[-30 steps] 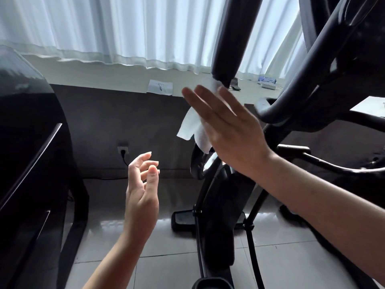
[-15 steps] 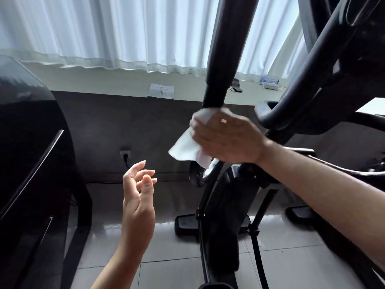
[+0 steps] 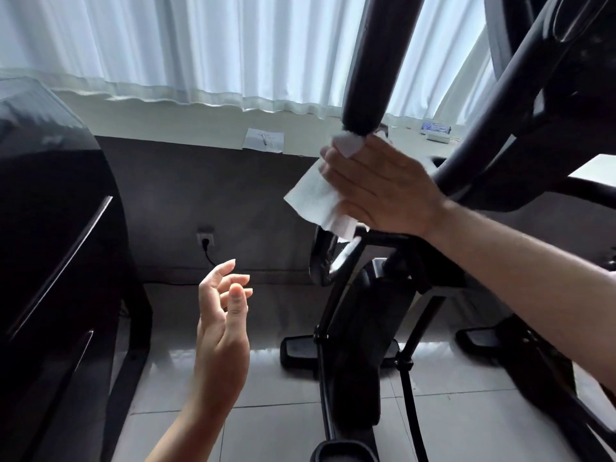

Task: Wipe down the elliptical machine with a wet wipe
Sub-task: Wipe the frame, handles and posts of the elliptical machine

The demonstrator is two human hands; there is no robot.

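1. Standing just past the fingers (image 3: 336,168) of the right hand (image 3: 383,191), the elliptical machine (image 3: 366,328) fills the right side; its thick black handlebar (image 3: 370,61) runs up and slightly right from them.
2. The right hand is the nearer one, fingers curled around the bar's lower end and gripping the wet wipe (image 3: 316,201), whose loose corner hangs to their left.
3. The left hand (image 3: 223,328) hovers well below and left, fingers loosely bent, holding nothing.
4. Beyond lie a window ledge (image 3: 186,121), white curtains (image 3: 200,45) and a glossy tiled floor (image 3: 266,411).

Open floor (image 3: 286,411) between dark cabinet (image 3: 56,261) and elliptical frame (image 3: 360,345); handlebars (image 3: 373,61) crowd the right.
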